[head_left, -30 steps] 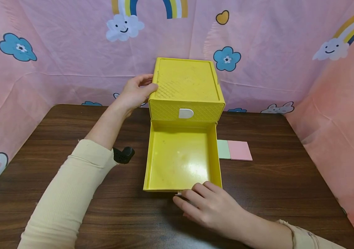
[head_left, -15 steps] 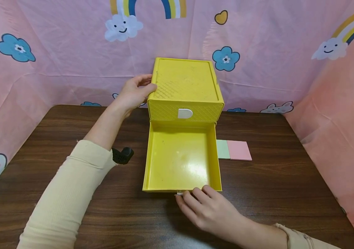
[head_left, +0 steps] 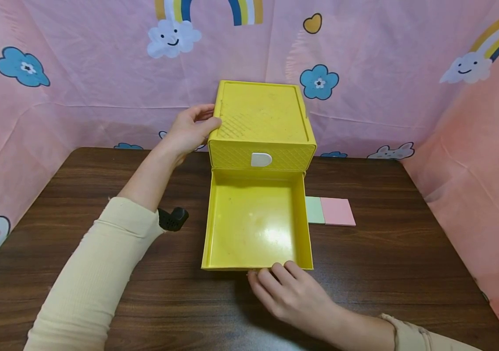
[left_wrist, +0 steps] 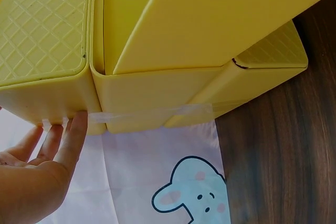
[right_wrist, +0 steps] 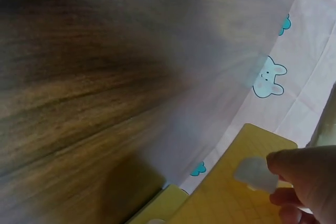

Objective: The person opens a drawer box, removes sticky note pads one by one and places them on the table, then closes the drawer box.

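Yellow cabinet [head_left: 263, 112] is positioned beside the left grip [head_left: 189, 129], touching it, and ahead of the right grip [head_left: 297, 297]. Left grip: thumb laid on top edge, fingers fairly straight and spread against the side, nothing enclosed. Right grip: nearly closed, fingers curled over the front of the pulled-out drawer [head_left: 253, 219], its white tab [right_wrist: 256, 174] pinched at the thumb. Drawer is extended directly ahead of the right grip, below and to the right of the left grip.

Counts: one cabinet, three tiers, one drawer pulled out; two paper squares, one green [head_left: 315, 209], one pink [head_left: 338, 211], laid side by side beyond the right grip, slightly to its right, green partly hidden by drawer. One clear tape strip [left_wrist: 191, 113] is stuck just below the left fingertips. One black device [head_left: 173, 219] is worn behind the left grip, at the cuff.

Dark wood-grain worktop [head_left: 385, 273] is seen under both grips. Pink cloth [head_left: 249, 58], printed with rainbows, clouds, flowers and rabbits, is hung beyond and around.
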The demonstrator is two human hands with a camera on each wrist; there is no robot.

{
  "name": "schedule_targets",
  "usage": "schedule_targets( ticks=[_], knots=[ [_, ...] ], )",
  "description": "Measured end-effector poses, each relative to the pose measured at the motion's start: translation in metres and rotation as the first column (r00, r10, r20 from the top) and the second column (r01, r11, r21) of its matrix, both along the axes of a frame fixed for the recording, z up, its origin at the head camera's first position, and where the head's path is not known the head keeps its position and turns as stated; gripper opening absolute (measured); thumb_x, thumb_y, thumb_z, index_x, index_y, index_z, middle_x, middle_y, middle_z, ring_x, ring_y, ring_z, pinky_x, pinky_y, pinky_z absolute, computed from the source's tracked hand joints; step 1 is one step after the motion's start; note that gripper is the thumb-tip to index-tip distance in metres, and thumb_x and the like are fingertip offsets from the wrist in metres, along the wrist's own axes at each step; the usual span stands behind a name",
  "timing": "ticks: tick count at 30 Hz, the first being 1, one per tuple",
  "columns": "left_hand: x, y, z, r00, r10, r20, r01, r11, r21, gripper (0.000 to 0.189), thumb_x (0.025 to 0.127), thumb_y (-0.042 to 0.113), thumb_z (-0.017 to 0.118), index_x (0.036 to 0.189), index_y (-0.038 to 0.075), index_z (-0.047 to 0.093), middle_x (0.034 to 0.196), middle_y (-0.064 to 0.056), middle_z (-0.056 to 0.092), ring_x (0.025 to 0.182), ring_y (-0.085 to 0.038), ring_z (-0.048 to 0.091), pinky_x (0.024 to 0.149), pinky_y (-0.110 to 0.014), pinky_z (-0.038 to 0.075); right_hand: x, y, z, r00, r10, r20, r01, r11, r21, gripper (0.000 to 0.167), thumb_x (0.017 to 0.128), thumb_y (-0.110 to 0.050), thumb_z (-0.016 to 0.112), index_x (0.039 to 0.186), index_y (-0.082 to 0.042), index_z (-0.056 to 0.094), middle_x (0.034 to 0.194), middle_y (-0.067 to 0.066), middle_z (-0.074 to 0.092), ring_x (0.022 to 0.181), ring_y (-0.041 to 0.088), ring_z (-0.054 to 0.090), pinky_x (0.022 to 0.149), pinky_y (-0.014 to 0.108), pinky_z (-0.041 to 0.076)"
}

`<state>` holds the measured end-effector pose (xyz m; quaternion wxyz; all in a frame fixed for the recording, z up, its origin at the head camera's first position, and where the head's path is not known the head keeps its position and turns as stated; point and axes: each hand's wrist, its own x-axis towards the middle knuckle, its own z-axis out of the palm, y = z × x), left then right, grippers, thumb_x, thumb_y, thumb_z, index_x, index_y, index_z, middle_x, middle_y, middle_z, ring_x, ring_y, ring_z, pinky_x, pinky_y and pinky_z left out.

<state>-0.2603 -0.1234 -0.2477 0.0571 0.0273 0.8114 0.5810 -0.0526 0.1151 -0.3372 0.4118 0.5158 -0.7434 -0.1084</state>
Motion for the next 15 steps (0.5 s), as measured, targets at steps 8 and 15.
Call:
schedule_targets(
  ticks=[8,15],
  knots=[
    [-0.001,0.0004,-0.0001,1.0,0.004,0.003,-0.004,1.0,0.023,0.054,0.092,0.027,0.053,0.142,0.017,0.037,0.14,-0.004,0.039,0.118,-0.016,0.045,0.086,-0.027,0.045,-0.0015,-0.0033,-0.0028,1.0,-0.016,0.004,0.017,0.999,-0.045,0.028,0.09,-0.001,0.039,0.09,-0.011,0.065,0.073,-0.001,0.051,0.057,0.013,0.042,0.05,0.021,0.035],
    [-0.0009,0.0001,-0.0005,1.0,0.006,-0.003,-0.006,1.0,0.008,0.055,0.091,0.028,0.053,0.142,0.017,0.036,0.141,-0.004,0.039,0.12,-0.015,0.044,0.089,-0.03,0.045,-0.0036,-0.0053,-0.0071,0.999,-0.023,0.021,0.025,0.997,-0.068,0.026,0.09,-0.001,0.039,0.087,-0.011,0.062,0.072,-0.002,0.049,0.056,0.013,0.039,0.049,0.02,0.031]
  ],
)
